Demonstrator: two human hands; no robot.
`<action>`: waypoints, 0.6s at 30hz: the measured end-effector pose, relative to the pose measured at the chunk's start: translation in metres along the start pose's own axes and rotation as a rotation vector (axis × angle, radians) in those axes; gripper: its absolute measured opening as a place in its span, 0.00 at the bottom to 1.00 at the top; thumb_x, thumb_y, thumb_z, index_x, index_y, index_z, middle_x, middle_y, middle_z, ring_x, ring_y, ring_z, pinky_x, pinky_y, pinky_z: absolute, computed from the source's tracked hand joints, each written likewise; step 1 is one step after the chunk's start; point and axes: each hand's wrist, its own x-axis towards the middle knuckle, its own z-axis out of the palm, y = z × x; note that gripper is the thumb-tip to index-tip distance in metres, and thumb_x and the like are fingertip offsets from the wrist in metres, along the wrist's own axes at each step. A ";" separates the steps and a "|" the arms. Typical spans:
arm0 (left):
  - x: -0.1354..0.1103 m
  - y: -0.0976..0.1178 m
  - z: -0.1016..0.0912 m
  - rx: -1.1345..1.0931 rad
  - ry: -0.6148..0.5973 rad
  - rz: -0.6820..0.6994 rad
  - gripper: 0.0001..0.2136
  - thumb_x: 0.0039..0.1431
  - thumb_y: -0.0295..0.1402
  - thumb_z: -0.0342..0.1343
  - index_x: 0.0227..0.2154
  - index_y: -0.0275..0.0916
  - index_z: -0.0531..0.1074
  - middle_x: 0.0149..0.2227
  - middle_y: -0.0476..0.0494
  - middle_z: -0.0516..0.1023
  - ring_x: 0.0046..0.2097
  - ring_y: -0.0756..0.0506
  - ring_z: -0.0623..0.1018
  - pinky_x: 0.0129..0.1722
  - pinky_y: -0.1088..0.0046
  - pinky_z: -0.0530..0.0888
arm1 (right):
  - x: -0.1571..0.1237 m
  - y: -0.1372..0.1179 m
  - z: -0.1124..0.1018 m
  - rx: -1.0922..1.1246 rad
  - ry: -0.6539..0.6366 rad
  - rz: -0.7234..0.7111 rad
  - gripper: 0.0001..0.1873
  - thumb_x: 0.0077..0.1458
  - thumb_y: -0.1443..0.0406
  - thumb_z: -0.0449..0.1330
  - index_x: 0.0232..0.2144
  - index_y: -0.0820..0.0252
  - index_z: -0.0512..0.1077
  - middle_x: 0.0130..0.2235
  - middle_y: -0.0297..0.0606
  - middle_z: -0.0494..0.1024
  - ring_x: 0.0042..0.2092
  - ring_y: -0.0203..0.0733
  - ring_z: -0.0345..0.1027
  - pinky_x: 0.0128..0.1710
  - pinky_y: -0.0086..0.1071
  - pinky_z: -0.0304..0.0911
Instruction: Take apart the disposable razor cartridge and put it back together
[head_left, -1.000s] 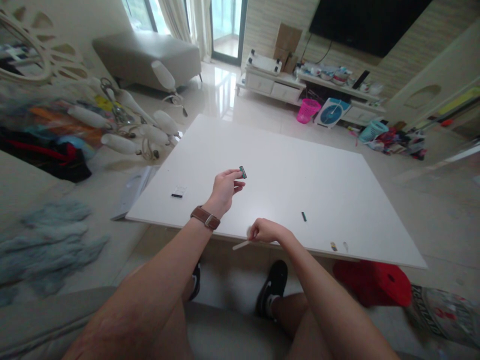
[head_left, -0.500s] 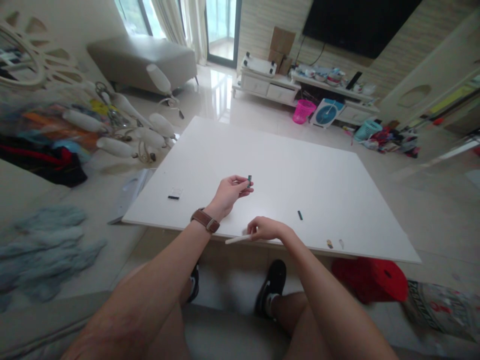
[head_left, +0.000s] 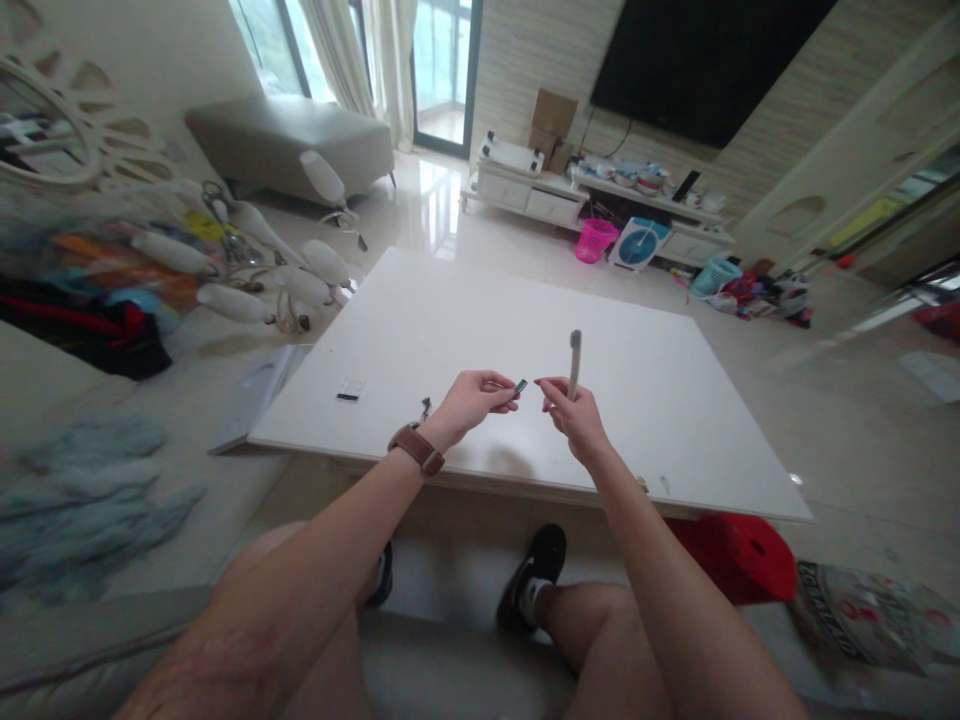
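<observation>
1 green piece point(head_left: 520, 388) is pinched between the thumb and fingers of the left hand point(head_left: 472, 402), apparently raised off the white bench point(head_left: 637, 370), with its free end angled up toward the right. A pale, grey-tipped stick point(head_left: 574, 372) is held nearly upright in the right hand point(head_left: 576, 420), its lower end hidden by the hand. The right thumb and forefinger are extended toward the green piece with a narrow gap between them; they are just beside it, and no contact is seen. The step in hand is judged to be close handling of the green piece, with the stick carried alongside. For the next move, a light fingertip pinch at the free end seems called for, with the stick tilted clear and the left grip steady. On the bench, a card point(head_left: 350, 390) lies well to the left, and a clear scrap point(head_left: 665, 484) near the edge to the right.
</observation>
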 end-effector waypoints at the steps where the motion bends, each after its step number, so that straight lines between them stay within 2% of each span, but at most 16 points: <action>1: -0.003 -0.001 0.003 0.023 -0.025 0.002 0.07 0.52 0.28 0.67 0.31 0.31 0.77 0.30 0.37 0.82 0.32 0.47 0.81 0.38 0.70 0.76 | -0.004 -0.004 0.002 0.017 -0.003 -0.017 0.33 0.51 0.44 0.62 0.46 0.66 0.76 0.26 0.36 0.73 0.21 0.30 0.53 0.22 0.27 0.51; 5: -0.012 -0.005 0.015 0.088 -0.048 0.014 0.04 0.53 0.25 0.65 0.31 0.31 0.78 0.29 0.38 0.81 0.32 0.47 0.81 0.38 0.70 0.77 | -0.012 -0.009 0.001 -0.035 -0.044 -0.059 0.25 0.47 0.50 0.66 0.38 0.66 0.78 0.31 0.40 0.78 0.24 0.31 0.58 0.24 0.27 0.53; 7: -0.016 -0.006 0.019 0.108 -0.024 0.018 0.03 0.54 0.24 0.63 0.32 0.31 0.77 0.30 0.39 0.81 0.31 0.48 0.81 0.37 0.70 0.77 | -0.010 -0.004 -0.011 -0.094 0.013 -0.046 0.21 0.46 0.52 0.66 0.35 0.65 0.78 0.31 0.41 0.79 0.25 0.31 0.59 0.25 0.27 0.53; 10: -0.020 -0.007 0.021 0.151 0.032 0.031 0.04 0.54 0.26 0.62 0.34 0.32 0.76 0.36 0.38 0.80 0.30 0.48 0.81 0.35 0.70 0.77 | -0.004 0.012 -0.049 -0.235 0.221 0.070 0.21 0.43 0.54 0.66 0.34 0.65 0.78 0.30 0.42 0.80 0.25 0.33 0.61 0.25 0.28 0.53; 13: -0.023 -0.007 0.017 0.230 0.057 0.066 0.06 0.54 0.30 0.62 0.33 0.33 0.76 0.39 0.37 0.80 0.30 0.47 0.82 0.34 0.70 0.77 | -0.009 0.035 -0.095 -0.313 0.344 0.158 0.20 0.42 0.56 0.65 0.32 0.68 0.77 0.27 0.43 0.78 0.25 0.36 0.62 0.24 0.29 0.52; 15: -0.023 -0.007 0.013 0.286 0.038 0.083 0.07 0.56 0.34 0.59 0.30 0.34 0.76 0.34 0.38 0.80 0.30 0.47 0.81 0.33 0.71 0.75 | -0.019 0.053 -0.119 -0.363 0.390 0.222 0.18 0.40 0.57 0.66 0.28 0.68 0.76 0.23 0.41 0.75 0.24 0.37 0.62 0.24 0.30 0.52; 18: -0.022 -0.008 0.006 0.370 0.011 0.110 0.13 0.61 0.37 0.51 0.26 0.37 0.75 0.24 0.41 0.78 0.27 0.46 0.78 0.30 0.71 0.74 | -0.038 0.081 -0.136 -0.431 0.408 0.304 0.14 0.38 0.58 0.67 0.23 0.66 0.75 0.19 0.37 0.72 0.24 0.38 0.62 0.24 0.30 0.53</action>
